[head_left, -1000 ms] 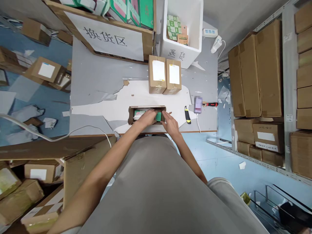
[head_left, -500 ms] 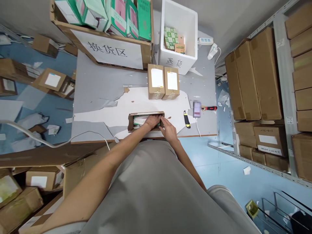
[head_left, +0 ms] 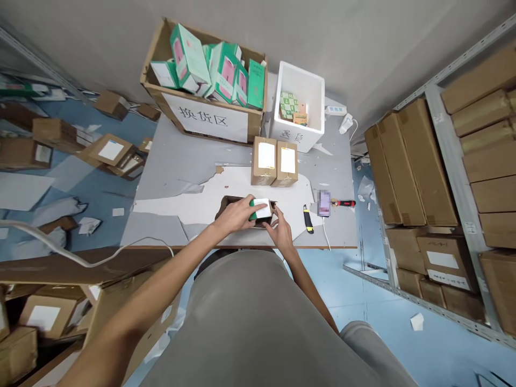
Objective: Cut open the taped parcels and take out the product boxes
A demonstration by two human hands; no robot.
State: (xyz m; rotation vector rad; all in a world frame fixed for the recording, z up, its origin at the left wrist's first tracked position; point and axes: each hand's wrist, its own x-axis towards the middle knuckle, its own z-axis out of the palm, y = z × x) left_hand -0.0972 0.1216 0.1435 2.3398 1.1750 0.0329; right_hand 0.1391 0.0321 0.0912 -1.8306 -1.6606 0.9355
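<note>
My left hand (head_left: 241, 214) is closed around a green-and-white product box (head_left: 263, 209), its white end facing up. The product box is tilted and partly out of an open cardboard box (head_left: 224, 204) at the table's near edge. At the right end of that cardboard box, my right hand (head_left: 281, 231) grips its wall between thumb and fingers. The lower part of the product box and most of the cardboard box's inside are hidden by my left hand and the product box.
Two taped cartons (head_left: 264, 161) stand beyond my hands. A utility knife (head_left: 308, 220), a phone (head_left: 324, 204) on a cable and a red-black handled tool (head_left: 344, 203) lie to the right. Behind are a large carton (head_left: 253, 122) of green boxes and a white foam bin (head_left: 318, 115).
My left hand has drawn the green-and-white box upward, partly out of the cardboard box, and tilted it. My right hand stays at the cardboard box's right end. The camera view has tipped upward.
</note>
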